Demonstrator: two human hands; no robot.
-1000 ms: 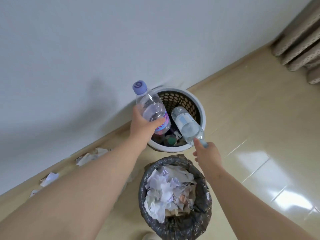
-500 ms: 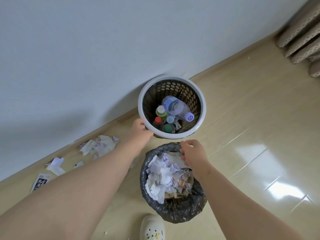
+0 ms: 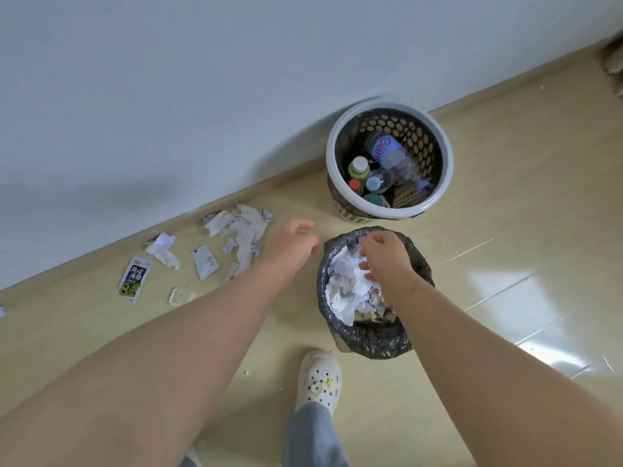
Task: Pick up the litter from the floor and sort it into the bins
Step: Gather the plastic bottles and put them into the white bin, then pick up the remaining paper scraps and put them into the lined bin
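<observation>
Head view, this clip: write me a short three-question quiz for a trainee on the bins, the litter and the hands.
1. True or false: the white-rimmed basket holds bottles.
2. Where is the right hand?
A. Over the black-bagged bin
B. Down inside the white-rimmed basket
C. Resting on a shoe
3. Fill the gap: the loose paper scraps lie outside both bins, along the foot of the ___.

Key
1. True
2. A
3. wall
</observation>
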